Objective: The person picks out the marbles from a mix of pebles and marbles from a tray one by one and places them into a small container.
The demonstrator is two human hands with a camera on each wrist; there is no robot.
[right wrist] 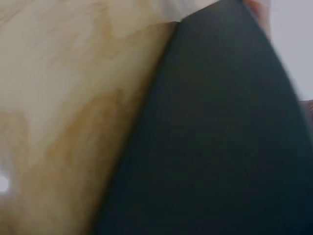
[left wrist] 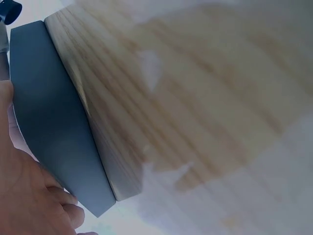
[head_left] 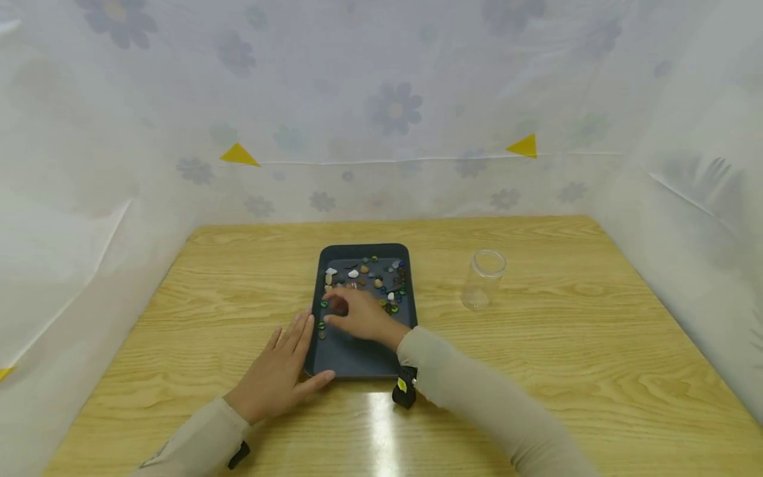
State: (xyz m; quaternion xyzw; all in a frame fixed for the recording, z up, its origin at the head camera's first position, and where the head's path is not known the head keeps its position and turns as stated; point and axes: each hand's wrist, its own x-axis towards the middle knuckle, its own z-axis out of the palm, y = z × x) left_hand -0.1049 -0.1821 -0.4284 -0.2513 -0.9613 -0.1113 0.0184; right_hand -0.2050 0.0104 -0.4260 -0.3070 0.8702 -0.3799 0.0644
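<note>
A dark rectangular tray (head_left: pixel 363 361) lies on the table with several marbles and pebbles, most of them in its far half. My left hand (head_left: pixel 280 371) rests at the tray's left side, fingers fairly straight along the wall and thumb by the near edge. Over the tray reaches my right hand (head_left: pixel 365 319), its thumb and forefinger bent and apart beside a green marble (head_left: pixel 324 304). Another green marble (head_left: pixel 322 326) sits nearer me along the left wall. A white pebble (head_left: pixel 354 273) lies farther back. In the right wrist view the tray's outer wall (right wrist: pixel 210 132) hides the right fingers.
An upright clear glass jar (head_left: pixel 484 281) stands on the wooden table (head_left: pixel 566 344), to the right of the tray. Flower-patterned white sheeting (head_left: pixel 393 179) encloses the table at the back and both sides, with yellow triangles on it.
</note>
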